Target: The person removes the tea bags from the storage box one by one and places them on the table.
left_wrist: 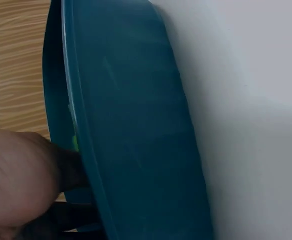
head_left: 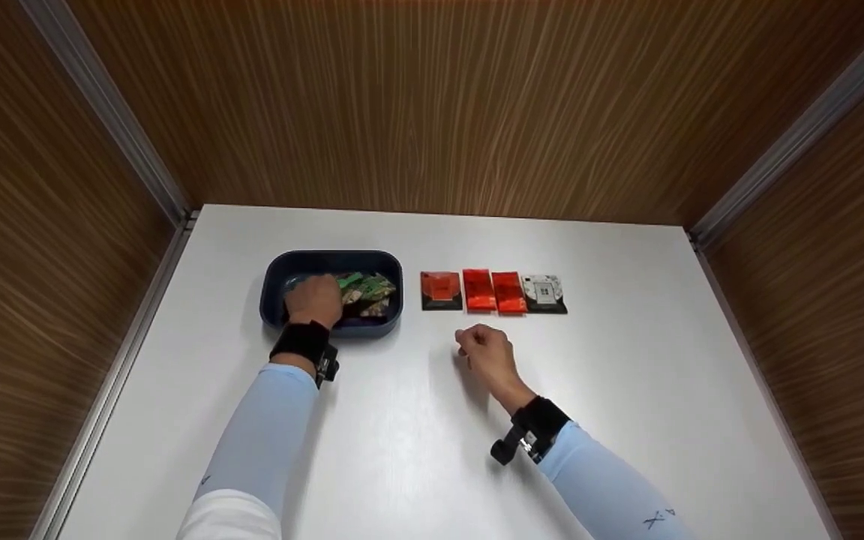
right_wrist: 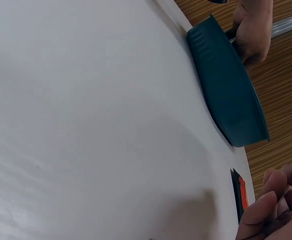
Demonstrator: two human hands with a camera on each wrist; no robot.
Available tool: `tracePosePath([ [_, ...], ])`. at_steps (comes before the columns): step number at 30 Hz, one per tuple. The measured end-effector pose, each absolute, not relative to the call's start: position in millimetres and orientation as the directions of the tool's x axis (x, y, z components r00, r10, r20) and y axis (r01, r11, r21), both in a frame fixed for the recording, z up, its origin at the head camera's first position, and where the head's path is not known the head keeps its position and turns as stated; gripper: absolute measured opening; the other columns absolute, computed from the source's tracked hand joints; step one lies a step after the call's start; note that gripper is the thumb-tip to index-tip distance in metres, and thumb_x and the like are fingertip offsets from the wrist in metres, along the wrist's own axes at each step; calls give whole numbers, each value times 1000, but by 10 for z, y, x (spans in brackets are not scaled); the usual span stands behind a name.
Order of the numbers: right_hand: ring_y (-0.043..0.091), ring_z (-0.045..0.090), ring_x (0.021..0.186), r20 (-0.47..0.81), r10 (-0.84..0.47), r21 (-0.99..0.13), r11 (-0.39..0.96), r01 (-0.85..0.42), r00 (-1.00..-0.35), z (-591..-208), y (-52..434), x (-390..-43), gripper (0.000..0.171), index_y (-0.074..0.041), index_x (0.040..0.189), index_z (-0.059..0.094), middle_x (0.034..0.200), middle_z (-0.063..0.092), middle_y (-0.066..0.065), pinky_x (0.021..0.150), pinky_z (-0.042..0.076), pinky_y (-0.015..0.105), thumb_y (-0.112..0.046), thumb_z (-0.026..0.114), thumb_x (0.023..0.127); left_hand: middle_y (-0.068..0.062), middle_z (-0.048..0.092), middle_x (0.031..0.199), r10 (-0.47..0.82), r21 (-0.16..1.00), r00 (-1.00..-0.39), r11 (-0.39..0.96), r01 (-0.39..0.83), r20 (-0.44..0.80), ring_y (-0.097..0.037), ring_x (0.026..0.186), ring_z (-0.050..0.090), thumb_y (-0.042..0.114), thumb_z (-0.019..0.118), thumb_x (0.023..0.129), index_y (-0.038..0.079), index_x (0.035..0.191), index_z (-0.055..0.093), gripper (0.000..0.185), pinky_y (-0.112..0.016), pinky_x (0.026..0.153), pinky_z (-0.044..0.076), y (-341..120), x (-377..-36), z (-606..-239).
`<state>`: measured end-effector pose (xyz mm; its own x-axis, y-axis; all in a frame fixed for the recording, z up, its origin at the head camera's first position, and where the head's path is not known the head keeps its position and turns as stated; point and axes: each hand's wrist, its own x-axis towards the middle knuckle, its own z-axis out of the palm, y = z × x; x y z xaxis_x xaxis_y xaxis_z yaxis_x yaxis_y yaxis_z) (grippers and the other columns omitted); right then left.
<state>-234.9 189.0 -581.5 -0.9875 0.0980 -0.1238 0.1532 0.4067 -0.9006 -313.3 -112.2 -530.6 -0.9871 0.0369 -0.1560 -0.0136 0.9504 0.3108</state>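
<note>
My left hand reaches down into a dark blue rectangular tub, at its left side. Its fingers dip below the rim and are hidden in both the head and left wrist views, so I cannot tell what they touch. Beside it in the tub lie several green-and-brown patterned packets. My right hand hovers over the table in front of the row of packets, fingers loosely curled with nothing between them. In the right wrist view those curled fingers show near a red-and-black packet.
Right of the tub, a row holds a red-and-black square packet, two narrow shiny red packets and a white-and-black packet. The white table is bounded by wood-grain panels at the back and both sides.
</note>
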Motion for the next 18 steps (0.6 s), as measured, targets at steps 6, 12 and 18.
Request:
tracePosePath([
  [6,9,56,54,-123,109,-902,403,156,-987,-5843,1916,-2318,28,3,93,74,70,67,-1,56,45,23,-23,69,101,-28,73,85,45,376,-992,923,87,118,-46,78,71,-1,55,100,0,71,65,30,-59,68,60,-1084,-3080,-5291],
  [12,9,57,54,-120,93,-903,403,148,-988,-5861,1910,-2301,28,4,93,74,69,67,-1,55,46,23,-22,69,100,-22,71,79,62,380,-978,915,136,199,-41,75,71,4,56,102,3,70,63,33,-54,64,58,-995,-2973,-5266],
  [18,10,57,56,-130,97,-911,380,157,-987,-5812,1884,-2309,27,5,95,74,72,68,3,55,45,23,-21,69,100,-21,77,104,44,503,-964,846,176,263,-40,95,73,11,60,106,0,112,78,22,-52,80,59,-929,-2862,-5217],
])
